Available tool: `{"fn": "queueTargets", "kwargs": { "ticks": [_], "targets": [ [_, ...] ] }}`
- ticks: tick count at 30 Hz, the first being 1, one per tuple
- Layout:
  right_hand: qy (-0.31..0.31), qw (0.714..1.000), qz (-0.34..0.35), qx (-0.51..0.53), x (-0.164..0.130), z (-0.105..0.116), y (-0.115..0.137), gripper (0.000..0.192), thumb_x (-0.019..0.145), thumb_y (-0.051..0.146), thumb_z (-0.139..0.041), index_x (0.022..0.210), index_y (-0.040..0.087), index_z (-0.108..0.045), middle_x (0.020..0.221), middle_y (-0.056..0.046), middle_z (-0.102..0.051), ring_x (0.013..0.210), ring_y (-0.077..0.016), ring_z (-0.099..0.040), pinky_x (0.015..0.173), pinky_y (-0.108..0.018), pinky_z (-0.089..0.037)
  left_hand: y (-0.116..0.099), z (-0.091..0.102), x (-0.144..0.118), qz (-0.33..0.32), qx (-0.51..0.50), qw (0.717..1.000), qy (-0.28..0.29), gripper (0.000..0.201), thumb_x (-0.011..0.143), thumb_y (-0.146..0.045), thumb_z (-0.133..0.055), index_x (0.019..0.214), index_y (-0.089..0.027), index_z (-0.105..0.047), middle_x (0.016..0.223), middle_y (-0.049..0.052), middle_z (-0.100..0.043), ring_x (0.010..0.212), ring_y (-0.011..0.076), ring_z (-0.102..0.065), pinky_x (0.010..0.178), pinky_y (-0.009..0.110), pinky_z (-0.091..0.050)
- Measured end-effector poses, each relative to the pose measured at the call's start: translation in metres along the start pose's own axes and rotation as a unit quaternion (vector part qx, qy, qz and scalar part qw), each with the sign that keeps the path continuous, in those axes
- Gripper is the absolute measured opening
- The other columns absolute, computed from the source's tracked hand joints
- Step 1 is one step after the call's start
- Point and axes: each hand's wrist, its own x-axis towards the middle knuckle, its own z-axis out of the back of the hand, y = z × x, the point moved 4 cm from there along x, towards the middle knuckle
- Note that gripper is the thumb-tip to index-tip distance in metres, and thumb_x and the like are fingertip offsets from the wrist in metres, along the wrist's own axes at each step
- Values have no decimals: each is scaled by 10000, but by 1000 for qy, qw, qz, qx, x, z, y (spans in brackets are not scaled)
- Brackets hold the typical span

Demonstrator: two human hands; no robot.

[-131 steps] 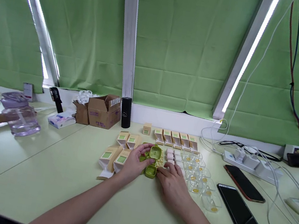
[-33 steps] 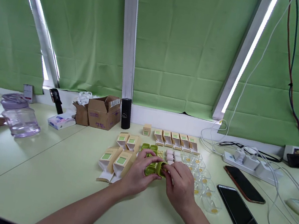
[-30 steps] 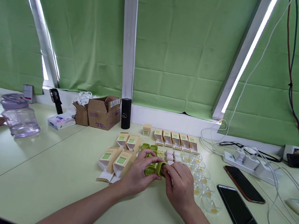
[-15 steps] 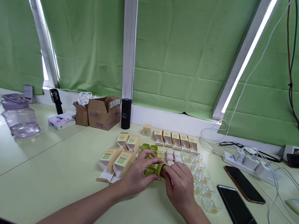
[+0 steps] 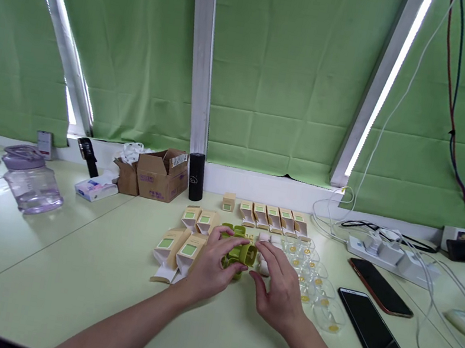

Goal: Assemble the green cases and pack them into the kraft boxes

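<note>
My left hand (image 5: 217,264) pinches a small olive-green square cup (image 5: 248,254) between thumb and fingers, its opening tilted toward the right. Just right of that opening is my right hand (image 5: 278,284), thumb and fingertips apart with nothing seen between them. More green cups (image 5: 239,231) stand behind the held one, partly covered by my left hand. Small pale-pink and white blocks (image 5: 263,267) show behind the right hand's fingers. Clear plastic cups with yellow spots (image 5: 328,318) lie to the right of that hand. Tiny yellowish pieces (image 5: 249,237) are mostly hidden behind the green cup.
Open cardboard cartons with green labels (image 5: 171,241) lie left of my hands; further cartons (image 5: 272,218) line the back beside a closed small box (image 5: 228,201). Two phones (image 5: 383,341) and a power strip (image 5: 392,259) with cables are at right. A purple-lidded jug (image 5: 32,187) stands left.
My right hand's fingers have come out of the green cup's opening and spread apart. The cup in my left hand has shifted slightly left and turned more toward me.
</note>
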Motion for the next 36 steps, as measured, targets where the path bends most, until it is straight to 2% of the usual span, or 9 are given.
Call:
{"fn": "queueTargets", "kwargs": {
  "ticks": [4,7,10,13,16,21,26,30,36],
  "targets": [
    [10,999,-17,26,-5,-8,-4,614,971,119,-542,1558,266,-443,1349,-137,-696,1256,-322,-674,998,-527,-626,-7,-1,0,-14,-3,1000,12,490,858,-217,-820,1329,-282,-700,1186,117,-690,1263,328,-510,1031,538,-550],
    [-4,998,-44,40,-8,-9,-9,586,978,134,-547,1542,267,-460,1353,-145,-690,1237,-322,-678,977,-526,-635,-8,0,1,6,-27,1000,9,512,857,-267,-825,1348,-268,-679,1222,120,-675,1275,319,-523,1044,514,-551],
    [-17,995,-78,56,-9,-9,-11,557,986,147,-553,1522,278,-482,1379,-143,-671,1222,-316,-683,969,-516,-638,-7,2,2,44,-56,997,-2,296,938,-296,-723,1232,-260,-720,1187,115,-663,1257,295,-559,1038,461,-555],
    [-27,991,-108,80,-9,-10,-11,514,990,153,-561,1486,279,-515,1389,-137,-660,1177,-297,-700,941,-481,-651,-4,1,3,100,-62,993,-14,159,974,-323,-660,1070,-237,-754,1117,99,-645,1089,253,-636,939,399,-574],
    [-34,987,-125,98,-9,-11,-12,478,986,155,-574,1446,276,-541,1377,-133,-660,1125,-280,-712,923,-467,-656,-1,-4,2,146,-69,987,1,158,956,-341,-679,1017,-224,-765,1075,84,-660,970,225,-656,849,359,-567],
    [-32,986,-121,107,-11,-12,-12,462,985,149,-565,1430,270,-542,1366,-132,-666,1133,-276,-714,934,-464,-654,5,-14,2,181,-100,978,9,182,930,-365,-705,963,-199,-769,1036,86,-716,942,223,-674,780,325,-547],
    [-34,989,-109,96,-12,-13,-12,458,980,139,-556,1421,261,-548,1359,-127,-680,1209,-285,-702,959,-451,-651,11,-17,1,213,-124,969,13,233,911,-408,-716,920,-181,-769,984,88,-748,902,227,-685,779,329,-541],
    [-28,992,-89,89,-12,-14,-13,470,972,125,-552,1424,252,-546,1349,-130,-690,1231,-295,-698,1018,-495,-628,14,-19,1,244,-167,955,17,311,886,-471,-733,918,-162,-757,918,83,-755,802,205,-665,724,306,-531],
    [-22,991,-92,92,-13,-16,-14,482,961,116,-544,1421,261,-552,1353,-124,-692,1228,-299,-702,1019,-503,-630,14,-21,2,258,-204,944,26,394,851,-541,-761,877,-148,-743,863,80,-739,780,198,-652,704,283,-500]
  ]
}}
